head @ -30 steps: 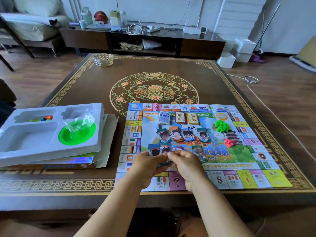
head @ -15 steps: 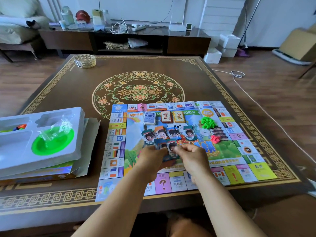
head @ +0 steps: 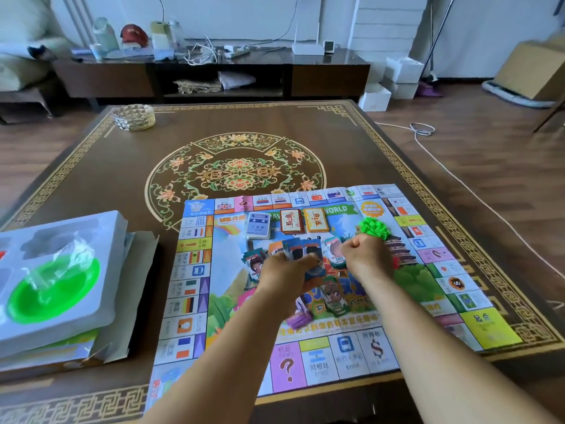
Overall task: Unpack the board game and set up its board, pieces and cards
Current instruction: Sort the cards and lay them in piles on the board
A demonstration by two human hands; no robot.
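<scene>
The paper game board (head: 195,304) lies flat on the near right of the table. My left hand (head: 286,278) is shut on a small fanned stack of character cards (head: 301,250) over the board's middle. My right hand (head: 365,257) is closed like a fist just to the right, pinching a teal-edged card (head: 334,250) at its thumb side. Three card decks lie in a row beyond the hands: blue (head: 258,225), red (head: 292,221) and yellow (head: 316,220). A pile of green houses (head: 373,228) sits behind my right hand. More character cards (head: 333,298) lie between my forearms.
A white plastic box insert (head: 101,237) holding a green bowl (head: 55,290) and a crumpled clear bag rests on the game box at the left. A woven gold dish (head: 133,116) stands at the far left corner. A white cable runs along the floor on the right.
The hands have separated: my right hand moved right with one card while my left keeps the stack. Both hands sit farther up the board, and the view has swung left.
</scene>
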